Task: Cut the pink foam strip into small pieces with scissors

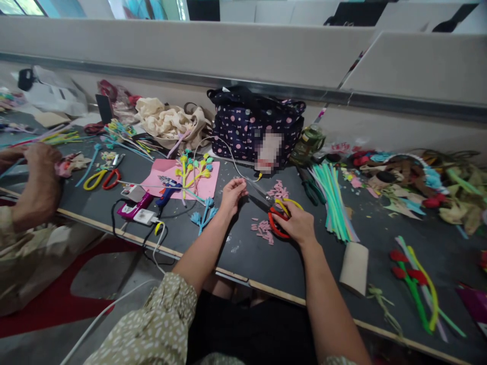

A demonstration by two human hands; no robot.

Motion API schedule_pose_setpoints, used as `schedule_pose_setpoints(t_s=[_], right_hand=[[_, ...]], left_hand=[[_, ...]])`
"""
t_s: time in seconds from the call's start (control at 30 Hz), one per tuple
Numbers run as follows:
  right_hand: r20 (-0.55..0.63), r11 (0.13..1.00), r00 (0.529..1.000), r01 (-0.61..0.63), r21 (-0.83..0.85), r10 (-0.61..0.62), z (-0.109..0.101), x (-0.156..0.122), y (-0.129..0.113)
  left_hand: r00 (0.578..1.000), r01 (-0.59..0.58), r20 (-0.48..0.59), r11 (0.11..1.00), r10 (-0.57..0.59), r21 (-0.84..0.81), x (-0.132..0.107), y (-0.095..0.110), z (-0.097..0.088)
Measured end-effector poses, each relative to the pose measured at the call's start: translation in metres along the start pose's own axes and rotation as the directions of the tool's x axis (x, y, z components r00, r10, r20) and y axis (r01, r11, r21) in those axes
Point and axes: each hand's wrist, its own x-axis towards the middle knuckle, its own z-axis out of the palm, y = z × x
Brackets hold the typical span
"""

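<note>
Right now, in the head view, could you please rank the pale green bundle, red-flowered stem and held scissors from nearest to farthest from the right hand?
1. Held scissors: gripped in the right hand.
2. Pale green bundle: just right of it.
3. Red-flowered stem: farthest right.

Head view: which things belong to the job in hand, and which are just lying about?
Seemingly in the job: scissors in the right hand; pink pieces near them; left hand, fingertips pinched, contents unclear.

Seemingly just lying about: bag; bottle; pliers.
</note>
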Motion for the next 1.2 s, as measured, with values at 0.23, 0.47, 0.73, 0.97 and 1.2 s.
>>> schedule_pose_setpoints(t_s=[0.23, 0.47, 0.73, 0.97, 1.2], right_hand=[[0.007, 1.0, 1.0, 0.0, 0.002, 0.0, -0.0019, -0.0003, -0.0018], [0.011, 0.999, 0.999, 0.034, 0.025, -0.035, -0.0013, -0.0007, -0.0026], [0.025, 0.999, 0.999, 0.034, 0.005, -0.034, 0.0001, -0.0006, -0.0015], [0.03, 1.0, 0.999, 0.025, -0.003, -0.024, -0.0003, -0.0009, -0.0004], [0.031, 1.0, 0.999, 0.021, -0.003, -0.021, 0.0003, -0.0013, 0.0003]], left_hand=[[1.0, 0.022, -0.016, 0.999, -0.023, -0.03, 0.0021, -0.0008, -0.0011], [1.0, 0.016, -0.004, 0.999, -0.017, -0.051, 0.001, 0.0, -0.0006], [0.999, 0.048, -0.005, 0.998, -0.048, -0.04, 0.0004, 0.0015, 0.0006], [0.999, 0.03, -0.015, 0.999, -0.03, -0.031, 0.0007, 0.0022, -0.0002], [0.999, 0.013, -0.035, 1.0, -0.014, -0.025, 0.0016, 0.0016, -0.0018]])
